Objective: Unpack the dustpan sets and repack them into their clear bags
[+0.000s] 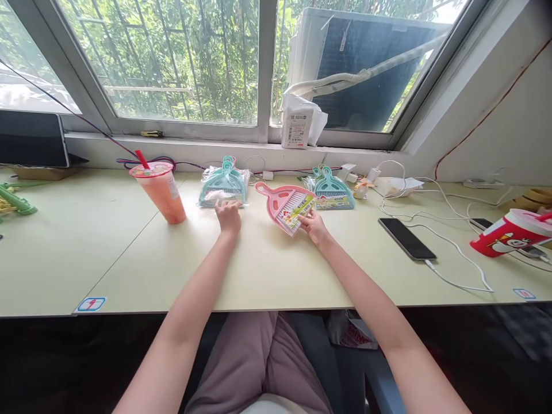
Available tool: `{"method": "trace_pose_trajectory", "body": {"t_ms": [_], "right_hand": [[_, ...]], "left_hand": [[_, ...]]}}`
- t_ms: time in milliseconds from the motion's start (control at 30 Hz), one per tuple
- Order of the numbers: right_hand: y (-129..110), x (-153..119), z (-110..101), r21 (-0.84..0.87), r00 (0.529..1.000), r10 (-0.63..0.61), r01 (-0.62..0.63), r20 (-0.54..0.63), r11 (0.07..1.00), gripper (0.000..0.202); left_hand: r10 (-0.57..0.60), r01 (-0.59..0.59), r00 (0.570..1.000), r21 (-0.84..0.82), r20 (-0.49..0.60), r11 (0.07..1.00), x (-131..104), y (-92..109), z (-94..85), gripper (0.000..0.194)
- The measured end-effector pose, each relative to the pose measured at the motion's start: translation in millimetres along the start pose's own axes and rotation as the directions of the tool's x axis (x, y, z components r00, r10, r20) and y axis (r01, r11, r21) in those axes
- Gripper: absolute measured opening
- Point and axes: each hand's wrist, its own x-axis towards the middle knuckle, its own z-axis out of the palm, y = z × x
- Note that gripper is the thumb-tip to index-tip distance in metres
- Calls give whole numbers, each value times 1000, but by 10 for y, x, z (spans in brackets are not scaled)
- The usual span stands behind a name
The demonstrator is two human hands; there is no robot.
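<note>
My right hand holds a pink dustpan-and-brush set by its lower right edge, tilted above the table, with a green and white label across its bristles. My left hand is at the near edge of a teal dustpan set in clear plastic wrap; its fingers are bent over the wrap, and whether they grip it cannot be made out. Another teal dustpan set with a label lies behind my right hand, with clear wrap at its left side.
A cup with a pink drink stands left of my left hand. To the right are a phone on a white cable and a red cup. A tablet stands far left. A tissue pack is on the sill.
</note>
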Motion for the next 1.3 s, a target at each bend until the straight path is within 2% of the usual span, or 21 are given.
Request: {"method": "trace_pose_trajectory", "body": {"t_ms": [67, 133, 333, 533, 633, 700, 833, 967, 1067, 1167, 1300], "right_hand": [[-9, -6, 1, -2, 1000, -4, 4, 19, 1000, 34], [-15, -7, -2, -3, 1000, -1, 1, 28, 1000, 34], [17, 35, -41, -35, 998, 55, -55, -15, 998, 31], [23, 50, -59, -39, 993, 105, -107, -53, 994, 30], [-8, 41, -73, -26, 990, 128, -130, -59, 991, 30], [-29, 35, -83, -27, 988, 148, -149, -36, 988, 31], [-55, 8, -61, -45, 985, 172, -171, 11, 984, 34], [-69, -51, 15, -75, 985, 162, -158, 52, 985, 34], [-57, -84, 63, -107, 982, 155, -143, 111, 984, 33], [-12, -81, 81, -87, 990, 113, -106, 80, 991, 34], [51, -47, 77, -12, 997, 40, -41, -70, 999, 32]], "left_hand": [[70, -72, 996, -35, -64, 997, -62, 77, -24, 44], [101, -105, 993, -48, -66, 993, -113, 147, -50, 38], [57, -57, 998, 40, 0, 998, -135, 217, -20, 32], [162, -171, 980, 72, 118, 983, -129, 227, 19, 25], [159, -175, 978, 117, 137, 977, -121, 220, -2, 30], [121, -135, 987, 135, 104, 982, -109, 208, -21, 33], [-23, 26, 999, 80, -37, 996, -75, 150, -55, 34], [-181, 178, 973, -34, -142, 983, -31, 81, -90, 30], [-263, 246, 950, -113, -168, 963, -4, 65, -121, 27], [-246, 213, 955, -192, -167, 958, 4, 86, -130, 24], [-129, 84, 978, -251, -166, 964, -17, 150, -87, 23]]}}
